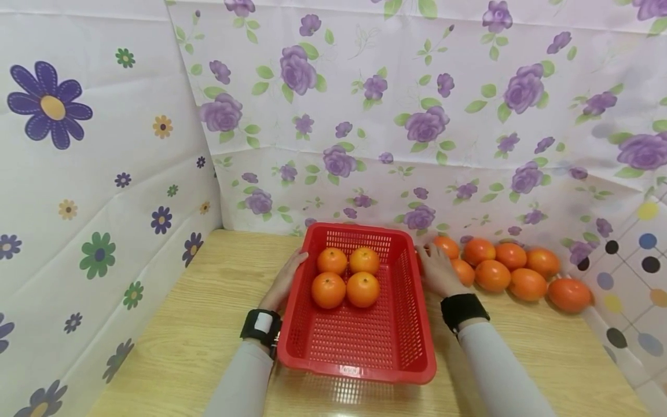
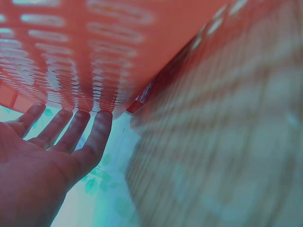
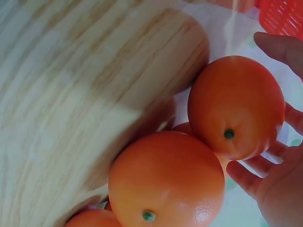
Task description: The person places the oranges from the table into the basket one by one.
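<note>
A red perforated plastic basket [image 1: 356, 341] stands on the table, with several oranges [image 1: 346, 278] grouped in its far half. At the basket's left wall is my left hand [image 1: 283, 284]; in the left wrist view its fingers [image 2: 97, 135] extend with their tips against the perforated side. My right hand [image 1: 440, 272] is beyond the right wall, between the basket and a group of loose oranges [image 1: 492, 275]. In the right wrist view its spread fingers [image 3: 244, 177] lie beside and partly behind one orange [image 3: 236, 104], the thumb [image 3: 281, 49] held apart from it.
The loose oranges sit in two rough rows at the back right of the wooden table [image 1: 182, 336]. Flower-printed sheeting [image 1: 365, 116] hangs behind the table, and another patterned sheet [image 1: 104, 191] stands along the left. A dotted sheet [image 1: 636, 289] borders the right side.
</note>
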Tool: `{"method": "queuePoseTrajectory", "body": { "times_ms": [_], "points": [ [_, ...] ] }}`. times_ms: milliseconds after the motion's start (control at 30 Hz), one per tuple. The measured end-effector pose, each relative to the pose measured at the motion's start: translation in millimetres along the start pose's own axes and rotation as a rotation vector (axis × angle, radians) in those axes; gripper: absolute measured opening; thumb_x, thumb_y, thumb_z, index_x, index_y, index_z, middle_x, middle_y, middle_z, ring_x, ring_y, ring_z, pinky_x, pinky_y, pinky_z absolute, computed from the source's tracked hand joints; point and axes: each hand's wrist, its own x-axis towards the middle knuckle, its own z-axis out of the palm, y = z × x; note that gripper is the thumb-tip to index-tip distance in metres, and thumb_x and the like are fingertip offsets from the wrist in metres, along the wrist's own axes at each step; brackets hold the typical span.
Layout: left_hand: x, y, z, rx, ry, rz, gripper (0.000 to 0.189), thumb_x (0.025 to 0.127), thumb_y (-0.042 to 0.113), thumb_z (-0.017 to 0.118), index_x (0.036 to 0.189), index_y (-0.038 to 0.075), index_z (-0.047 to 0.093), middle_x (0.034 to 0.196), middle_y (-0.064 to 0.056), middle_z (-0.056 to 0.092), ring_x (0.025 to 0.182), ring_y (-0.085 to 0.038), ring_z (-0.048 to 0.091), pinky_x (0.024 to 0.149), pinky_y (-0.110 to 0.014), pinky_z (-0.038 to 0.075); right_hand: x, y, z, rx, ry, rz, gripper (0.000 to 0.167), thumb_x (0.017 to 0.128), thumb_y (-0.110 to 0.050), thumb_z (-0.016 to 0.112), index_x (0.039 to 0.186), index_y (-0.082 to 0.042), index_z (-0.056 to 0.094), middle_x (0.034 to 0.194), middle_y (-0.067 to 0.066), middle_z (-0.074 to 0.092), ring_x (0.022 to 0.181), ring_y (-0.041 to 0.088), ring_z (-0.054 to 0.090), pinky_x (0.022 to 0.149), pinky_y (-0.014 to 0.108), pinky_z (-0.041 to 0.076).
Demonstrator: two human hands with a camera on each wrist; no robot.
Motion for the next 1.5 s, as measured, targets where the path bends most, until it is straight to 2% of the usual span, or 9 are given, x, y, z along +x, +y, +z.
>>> {"method": "queuePoseTrajectory", "body": {
  "times_ms": [167,467,800,967,1200,1333,1500],
  "points": [
    [-0.1,-0.6,1.4,0.007,0.005,0.008,0.061,0.109,0.047,0.044,0.163,0.023,0.028,0.160,-0.013,0.040,0.142,-0.033,0.044,0.111,-0.055,0.044,-0.8,2,5,-0.007,-0.002,-0.005,0.054,0.094,-0.009,0.069,0.142,0.004,0.049,0.135,0.035,0.045,0.129,0.056,0.043,0.110,0.069,0.034],
    [0.1,-1.7,3.0,0.000,-0.004,0.013,0.059,0.110,0.045,0.042,0.162,0.021,0.028,0.159,-0.014,0.040,0.142,-0.034,0.044,0.110,-0.054,0.045,-4.2,4,13,-0.034,0.043,-0.018,0.038,0.099,0.002,0.058,0.136,0.003,0.051,0.133,0.034,0.044,0.126,0.055,0.043,0.106,0.070,0.036],
    [-0.7,-1.3,2.9,-0.018,-0.034,0.025,0.059,0.111,0.043,0.041,0.163,0.019,0.027,0.160,-0.014,0.039,0.141,-0.032,0.045,0.110,-0.052,0.046,-4.0,6,15,-0.039,0.065,-0.013,0.038,0.097,0.006,0.058,0.135,0.002,0.052,0.129,0.032,0.045,0.120,0.053,0.046,0.103,0.069,0.040],
    [-1.4,-0.4,3.0,-0.021,-0.020,0.017,0.058,0.110,0.045,0.042,0.162,0.023,0.029,0.159,-0.013,0.041,0.142,-0.032,0.045,0.110,-0.054,0.046,0.1,7,13,-0.020,0.080,-0.025,0.045,0.095,0.005,0.062,0.138,0.004,0.050,0.128,0.032,0.045,0.120,0.053,0.047,0.103,0.067,0.041],
    [-0.9,0.1,-0.2,-0.019,-0.026,0.013,0.058,0.111,0.044,0.042,0.162,0.023,0.027,0.160,-0.012,0.039,0.143,-0.033,0.043,0.111,-0.053,0.045,7.0,4,6,0.012,0.118,-0.022,0.062,0.085,0.002,0.076,0.140,0.006,0.048,0.133,0.035,0.044,0.123,0.055,0.046,0.106,0.068,0.039],
    [-0.6,0.1,-0.7,-0.022,-0.031,0.014,0.058,0.110,0.044,0.042,0.162,0.023,0.027,0.160,-0.013,0.039,0.143,-0.033,0.043,0.111,-0.052,0.045,9.0,2,1,0.057,0.119,-0.004,0.064,0.085,-0.001,0.079,0.141,0.006,0.049,0.135,0.034,0.042,0.125,0.056,0.045,0.106,0.068,0.038],
    [-0.6,-0.4,0.0,-0.002,-0.015,0.027,0.059,0.110,0.045,0.042,0.163,0.022,0.027,0.161,-0.014,0.038,0.144,-0.034,0.042,0.112,-0.054,0.043,11.4,1,-5,0.115,0.151,0.010,0.066,0.082,-0.003,0.084,0.139,0.007,0.051,0.134,0.033,0.043,0.119,0.057,0.048,0.101,0.068,0.042]
  ]
}}
